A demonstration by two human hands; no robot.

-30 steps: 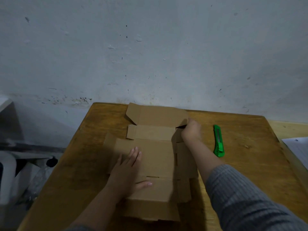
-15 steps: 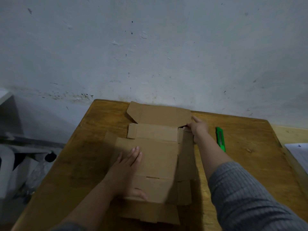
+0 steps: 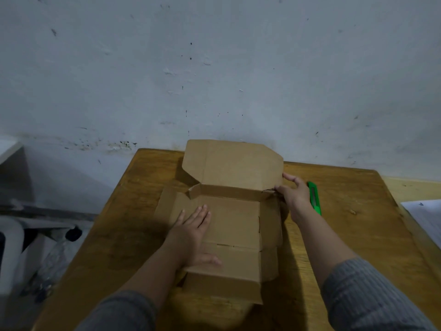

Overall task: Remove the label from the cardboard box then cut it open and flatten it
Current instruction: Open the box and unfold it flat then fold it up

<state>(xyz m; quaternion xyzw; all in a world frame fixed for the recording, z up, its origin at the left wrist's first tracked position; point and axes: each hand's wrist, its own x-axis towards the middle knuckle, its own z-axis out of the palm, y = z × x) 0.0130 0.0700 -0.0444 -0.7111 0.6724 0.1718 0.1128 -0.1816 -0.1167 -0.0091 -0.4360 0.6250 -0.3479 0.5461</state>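
Box (image 3: 229,220): unfolded on table (image 3: 346,235), far flap raised. Left hand (image 3: 193,232): fingers spread flat, pinning centre panel. Right hand (image 3: 294,191): fingers pinching flap corner. Advice: hold panel, press flap down along crease. Knife (image 3: 315,198): idle, beside right hand.

We see a cardboard box (image 3: 229,218) of plain brown, matt paperboard, its panels creased and a little fibrous at the cut edges. The surface (image 3: 353,225) under it is yellowish wood with visible grain, dark stains and a dull, worn sheen. The cutter (image 3: 315,199) has a bright green, smooth plastic body. Our sleeves (image 3: 367,297) are grey ribbed knit cloth. The wall (image 3: 214,68) behind is pale painted plaster, matt, chipped and speckled with dark marks. White sheets of paper (image 3: 427,218) lie at the right edge.
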